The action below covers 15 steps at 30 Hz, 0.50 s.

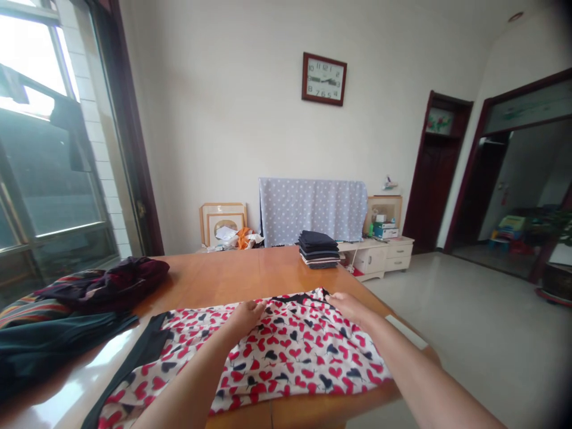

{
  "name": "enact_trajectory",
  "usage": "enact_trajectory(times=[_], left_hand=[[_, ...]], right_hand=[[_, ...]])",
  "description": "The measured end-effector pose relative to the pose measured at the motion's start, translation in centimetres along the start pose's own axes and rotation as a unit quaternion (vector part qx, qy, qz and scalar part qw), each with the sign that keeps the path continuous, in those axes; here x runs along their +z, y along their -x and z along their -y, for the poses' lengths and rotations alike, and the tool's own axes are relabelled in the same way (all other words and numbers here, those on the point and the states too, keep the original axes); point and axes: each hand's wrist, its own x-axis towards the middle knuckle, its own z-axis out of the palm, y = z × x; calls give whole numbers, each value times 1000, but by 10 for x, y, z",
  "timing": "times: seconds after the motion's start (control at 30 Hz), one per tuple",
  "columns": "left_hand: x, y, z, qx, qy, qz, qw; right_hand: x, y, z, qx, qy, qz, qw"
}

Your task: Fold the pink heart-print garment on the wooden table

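A white garment printed with red and dark hearts, edged in black, lies spread on the wooden table in front of me. My left hand rests on its far part, fingers curled and pinching the fabric. My right hand lies at the garment's far edge near the black trim, fingers closed on the cloth. Both forearms reach out over the garment.
A heap of unfolded dark and striped clothes lies at the table's left. A stack of folded dark clothes sits at the far edge. Beyond are a low cabinet, a dotted cloth cover, picture frames and open floor on the right.
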Motion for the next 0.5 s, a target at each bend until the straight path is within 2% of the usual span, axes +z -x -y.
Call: enact_trajectory(times=[0.13, 0.23, 0.37, 0.5], left_hand=[[-4, 6, 2, 11, -5, 51, 999], [-6, 12, -3, 33, 37, 67, 997], [-9, 16, -12, 51, 106, 44, 992], [-12, 14, -14, 87, 44, -1, 995]], right_hand=[[-6, -2, -8, 0, 30, 40, 999], [-8, -6, -13, -7, 20, 70, 997], [-7, -14, -21, 1, 14, 18, 1000], [-7, -20, -31, 7, 8, -14, 1000]])
